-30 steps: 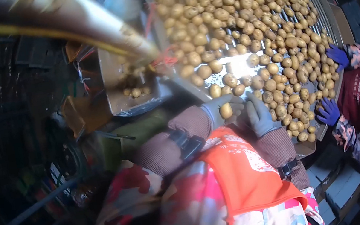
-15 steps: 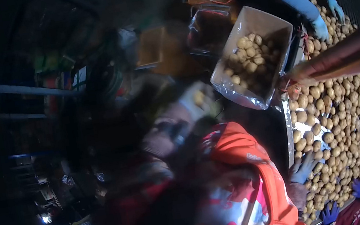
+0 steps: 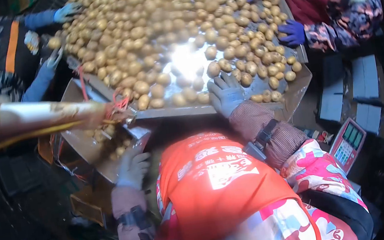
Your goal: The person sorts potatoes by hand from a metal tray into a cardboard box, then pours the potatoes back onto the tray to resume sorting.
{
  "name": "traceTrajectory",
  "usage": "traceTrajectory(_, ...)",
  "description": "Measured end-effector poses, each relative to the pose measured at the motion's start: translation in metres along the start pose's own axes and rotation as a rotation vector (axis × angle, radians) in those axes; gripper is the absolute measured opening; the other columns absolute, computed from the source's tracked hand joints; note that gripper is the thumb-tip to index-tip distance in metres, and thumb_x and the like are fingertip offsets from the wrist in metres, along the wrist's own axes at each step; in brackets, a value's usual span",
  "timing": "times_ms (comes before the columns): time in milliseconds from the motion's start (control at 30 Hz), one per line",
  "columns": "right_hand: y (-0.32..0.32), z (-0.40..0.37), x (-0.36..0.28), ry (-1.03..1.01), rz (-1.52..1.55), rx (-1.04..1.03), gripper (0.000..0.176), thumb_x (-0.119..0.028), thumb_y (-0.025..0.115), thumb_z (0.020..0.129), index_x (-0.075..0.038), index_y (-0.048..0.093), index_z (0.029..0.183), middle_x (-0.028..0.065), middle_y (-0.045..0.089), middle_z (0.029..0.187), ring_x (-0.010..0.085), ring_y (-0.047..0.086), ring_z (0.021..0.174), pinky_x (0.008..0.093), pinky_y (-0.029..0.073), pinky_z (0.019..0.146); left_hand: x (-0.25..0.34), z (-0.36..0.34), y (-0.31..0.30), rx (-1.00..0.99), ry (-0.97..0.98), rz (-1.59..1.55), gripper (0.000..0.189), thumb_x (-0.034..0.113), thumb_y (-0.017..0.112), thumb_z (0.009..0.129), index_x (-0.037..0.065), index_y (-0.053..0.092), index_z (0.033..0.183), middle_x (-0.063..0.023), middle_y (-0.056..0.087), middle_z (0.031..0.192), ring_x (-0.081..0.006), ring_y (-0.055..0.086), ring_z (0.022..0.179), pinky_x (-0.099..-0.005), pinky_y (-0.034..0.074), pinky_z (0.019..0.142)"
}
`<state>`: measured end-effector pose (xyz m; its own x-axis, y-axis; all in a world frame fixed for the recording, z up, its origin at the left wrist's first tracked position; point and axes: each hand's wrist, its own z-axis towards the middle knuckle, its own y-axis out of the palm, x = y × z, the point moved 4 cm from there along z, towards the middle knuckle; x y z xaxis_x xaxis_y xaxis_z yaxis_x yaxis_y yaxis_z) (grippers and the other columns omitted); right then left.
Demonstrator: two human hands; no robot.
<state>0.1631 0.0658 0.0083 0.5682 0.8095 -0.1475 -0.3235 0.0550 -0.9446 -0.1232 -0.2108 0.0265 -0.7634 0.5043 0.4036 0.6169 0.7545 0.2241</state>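
My gloved left hand (image 3: 132,167) is beside the near side of a plastic-lined cardboard box (image 3: 86,148) with potatoes in it. Its fingers are loosely apart and no potato shows in them. At the front rim of the sorting table (image 3: 178,112), my gloved right hand (image 3: 226,96) rests with fingers spread, next to loose potatoes (image 3: 245,79). Potatoes cover most of the tabletop, and a bright glare (image 3: 188,61) lights a bare patch ahead of that hand.
A wrapped post (image 3: 52,113) juts in from the left over the box. Co-workers' gloved hands reach in at the left (image 3: 67,12) and right (image 3: 292,33). Another carton (image 3: 299,95) sits at the right corner, with a scale (image 3: 348,145) lower right.
My view has swung round from the side to face the table. My left hand, blurred with a potato in it before, now shows no potato. My right hand is still at the rim.
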Motion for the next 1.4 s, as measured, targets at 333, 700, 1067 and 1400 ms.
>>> traceTrajectory(333, -0.022, -0.124, 0.144, 0.737, 0.159, -0.174, 0.015, -0.016, 0.066, 0.085, -0.005, 0.069, 0.094, 0.0172, 0.068, 0.089, 0.0375, 0.063, 0.086, 0.0481, 0.049, 0.079, 0.007, 0.087, 0.231, -0.33, 0.024, 0.375, 0.051, 0.044, 0.037, 0.106, 0.002, 0.059, 0.126, -0.014, 0.071, 0.102, -0.0143, 0.062, 0.068, -0.0243, 0.051, 0.06)
traceTrajectory(700, 0.004, 0.001, 0.272, 0.828, 0.008, -0.168, 0.054, -0.041, 0.063, 0.089, -0.014, 0.059, 0.136, 0.015, 0.049, 0.146, 0.0396, 0.042, 0.137, 0.047, 0.036, 0.111, 0.0, 0.128, 0.242, -0.099, 0.029, 0.408, 0.062, 0.054, 0.035, 0.103, 0.004, 0.059, 0.13, -0.0151, 0.073, 0.102, -0.0261, 0.067, 0.07, -0.0347, 0.054, 0.059)
traceTrajectory(1067, -0.014, -0.089, 0.216, 0.567, 0.236, -0.065, 0.029, -0.02, 0.069, 0.082, -0.01, 0.07, 0.109, 0.0168, 0.064, 0.102, 0.0378, 0.059, 0.097, 0.0482, 0.047, 0.085, 0.002, 0.132, 0.24, -0.091, 0.01, 0.331, 0.059, 0.053, 0.037, 0.103, 0.003, 0.061, 0.125, -0.0159, 0.072, 0.097, -0.0281, 0.067, 0.069, -0.0366, 0.055, 0.059)
traceTrajectory(1400, -0.004, 0.111, 0.333, 0.457, 0.414, -0.042, 0.052, -0.042, 0.059, 0.096, -0.009, 0.058, 0.137, 0.0184, 0.056, 0.141, 0.0279, 0.05, 0.135, 0.0452, 0.039, 0.111, 0.001, 0.12, 0.248, 0.026, -0.016, 0.297, 0.06, 0.056, 0.038, 0.102, 0.004, 0.063, 0.119, -0.0144, 0.071, 0.096, -0.027, 0.066, 0.071, -0.0346, 0.053, 0.057)
